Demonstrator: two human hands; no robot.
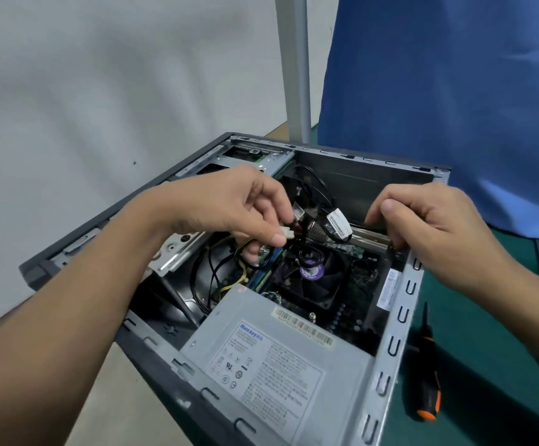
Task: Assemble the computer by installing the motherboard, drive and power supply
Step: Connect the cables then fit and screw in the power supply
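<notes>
An open grey computer case (400,313) lies on its side in front of me. Inside it sit the grey power supply (271,358) with a label, nearest me, and the motherboard with a black fan (313,278) carrying a purple sticker. My left hand (229,207) is over the case middle and pinches a small white cable connector (288,234) between thumb and fingers; black and yellow wires trail below it. My right hand (429,220) has its fingers curled over the case's right rim, fingertips down inside by a card edge. A metal drive cage (245,159) sits at the far left corner.
A black and orange screwdriver (427,381) lies on the green mat (474,317) right of the case. A person in a blue garment (448,91) stands behind the case at the right. A grey post (294,66) rises behind. Grey floor lies to the left.
</notes>
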